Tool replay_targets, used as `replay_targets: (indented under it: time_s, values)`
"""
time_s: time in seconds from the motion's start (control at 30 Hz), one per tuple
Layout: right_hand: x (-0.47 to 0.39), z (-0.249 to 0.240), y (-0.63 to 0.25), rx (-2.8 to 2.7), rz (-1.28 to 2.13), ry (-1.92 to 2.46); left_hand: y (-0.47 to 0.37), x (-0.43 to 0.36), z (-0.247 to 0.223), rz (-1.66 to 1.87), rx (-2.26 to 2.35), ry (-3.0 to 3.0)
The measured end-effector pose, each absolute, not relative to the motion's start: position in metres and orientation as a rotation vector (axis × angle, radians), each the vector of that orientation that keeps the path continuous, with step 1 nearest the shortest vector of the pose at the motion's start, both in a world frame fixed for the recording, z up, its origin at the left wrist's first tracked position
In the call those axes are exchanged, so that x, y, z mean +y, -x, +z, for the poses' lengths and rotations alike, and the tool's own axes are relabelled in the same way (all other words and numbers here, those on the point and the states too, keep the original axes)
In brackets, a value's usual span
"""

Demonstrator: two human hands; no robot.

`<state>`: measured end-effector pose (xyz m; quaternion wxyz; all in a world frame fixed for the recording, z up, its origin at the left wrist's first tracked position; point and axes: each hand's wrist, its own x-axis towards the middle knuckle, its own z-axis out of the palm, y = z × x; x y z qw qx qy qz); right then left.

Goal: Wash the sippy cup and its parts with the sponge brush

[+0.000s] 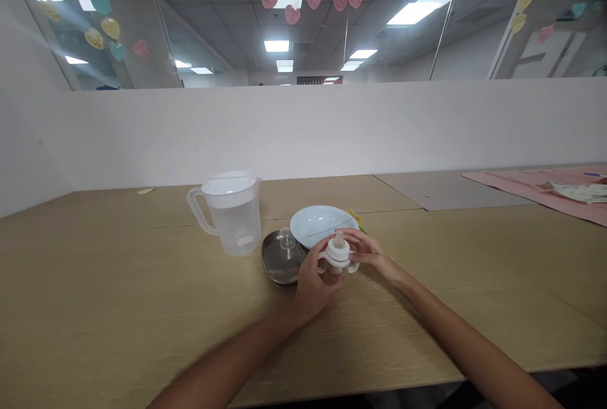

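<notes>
A small baby bottle [337,255] with a white collar, a clear nipple and white side handles is held upright between both hands. My left hand [316,282] wraps round its left side and lower body. The fingers of my right hand [367,249] close on the collar from the right. Just behind the bottle sits a white bowl [315,222]. To its left lies a round metal tray [277,267] with a small clear cap [286,239] standing in it. My fingers hide part of the bottle's body.
A translucent lidded pitcher [236,219] stands left of the tray, its handle to the left. Something yellow and green [356,218] shows behind the bowl. A pink cloth [545,183] with items on it lies at the far right. A white wall [284,134] bounds the table's back.
</notes>
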<state>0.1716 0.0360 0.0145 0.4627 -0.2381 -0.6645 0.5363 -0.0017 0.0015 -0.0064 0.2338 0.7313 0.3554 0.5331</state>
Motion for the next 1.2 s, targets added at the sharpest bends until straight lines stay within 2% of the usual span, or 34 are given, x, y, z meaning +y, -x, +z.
replay_targets:
  time_s: [0.23, 0.53, 0.7, 1.03, 1.2]
  values:
    - [0.035, 0.009, -0.164, -1.694, 0.864, 0.754, 0.001, 0.001, -0.008, 1.465, 0.995, -1.975]
    - [0.037, 0.017, -0.175, -1.603, 1.243, 0.716, 0.002, 0.004, -0.011, 1.478, 0.997, -2.034]
    - [0.041, 0.013, -0.173, -1.542, 1.339, 0.705, 0.002, 0.003, -0.008, 1.488, 0.969, -2.043]
    - [0.033, 0.012, -0.160, -1.716, 0.831, 0.838, 0.004, 0.004, -0.010, 1.382, 0.990, -1.904]
    - [0.029, 0.014, -0.162, -1.725, 0.929, 0.781, 0.004, 0.004, -0.006, 1.319, 0.962, -1.824]
